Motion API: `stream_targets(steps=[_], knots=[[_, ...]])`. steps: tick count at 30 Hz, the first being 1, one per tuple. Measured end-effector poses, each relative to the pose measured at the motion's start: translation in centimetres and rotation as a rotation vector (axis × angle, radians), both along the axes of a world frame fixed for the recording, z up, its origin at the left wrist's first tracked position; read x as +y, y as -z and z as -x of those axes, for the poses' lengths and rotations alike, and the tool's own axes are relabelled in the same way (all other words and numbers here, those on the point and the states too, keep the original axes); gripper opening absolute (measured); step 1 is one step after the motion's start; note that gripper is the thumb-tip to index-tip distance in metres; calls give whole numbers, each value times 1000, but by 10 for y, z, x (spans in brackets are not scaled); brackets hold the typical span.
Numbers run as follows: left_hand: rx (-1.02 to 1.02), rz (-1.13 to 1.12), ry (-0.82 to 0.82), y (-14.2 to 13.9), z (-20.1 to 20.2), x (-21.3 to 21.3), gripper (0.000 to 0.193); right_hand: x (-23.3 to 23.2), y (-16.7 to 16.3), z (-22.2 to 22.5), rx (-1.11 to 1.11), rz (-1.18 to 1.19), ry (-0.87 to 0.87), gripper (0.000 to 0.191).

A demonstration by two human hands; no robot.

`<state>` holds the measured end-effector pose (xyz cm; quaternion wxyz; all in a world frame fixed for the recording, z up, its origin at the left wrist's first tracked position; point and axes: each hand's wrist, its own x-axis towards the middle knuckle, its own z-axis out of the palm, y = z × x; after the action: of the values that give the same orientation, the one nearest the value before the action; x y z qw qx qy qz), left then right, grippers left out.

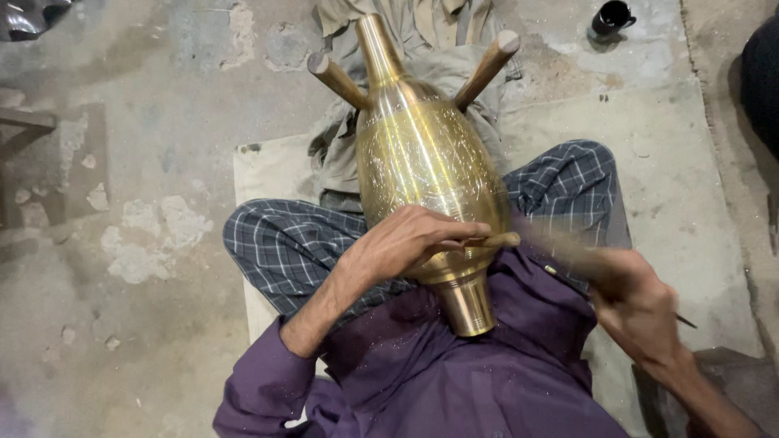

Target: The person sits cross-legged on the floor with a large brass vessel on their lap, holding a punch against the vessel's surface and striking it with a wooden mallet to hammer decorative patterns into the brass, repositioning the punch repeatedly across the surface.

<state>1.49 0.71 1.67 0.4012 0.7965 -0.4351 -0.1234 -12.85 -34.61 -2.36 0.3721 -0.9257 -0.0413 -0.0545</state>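
A large shiny brass vase (418,154) lies lengthwise on my lap, its narrow neck resting in a forked wooden support (487,69) in front of me. My left hand (410,239) rests on the vase's lower body and pinches a thin wooden-handled chisel (495,240) against the metal. My right hand (633,304) is raised beside the vase's base, gripping a slim hammer handle (686,321). The hammer's upper part is a motion blur toward the chisel.
I sit cross-legged in checked trousers (284,243) on a pale mat (260,174) over a rough concrete floor. A crumpled grey cloth (414,32) lies under the support. A small black cup (610,16) stands at the far right. A dark object (763,81) is at the right edge.
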Motion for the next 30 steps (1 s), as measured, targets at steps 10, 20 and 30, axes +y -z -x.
stream_targets(steps=[10,20,30], knots=[[119,10,-17,-1,-1,5,45,-6,30,3,-193,54,35,50],[1,-33,83,10,0,-1,50,4,19,-3,-203,-73,-38,42],[-114,-186,223,4,-4,-3,56,23,22,-23,-501,149,-168,47]])
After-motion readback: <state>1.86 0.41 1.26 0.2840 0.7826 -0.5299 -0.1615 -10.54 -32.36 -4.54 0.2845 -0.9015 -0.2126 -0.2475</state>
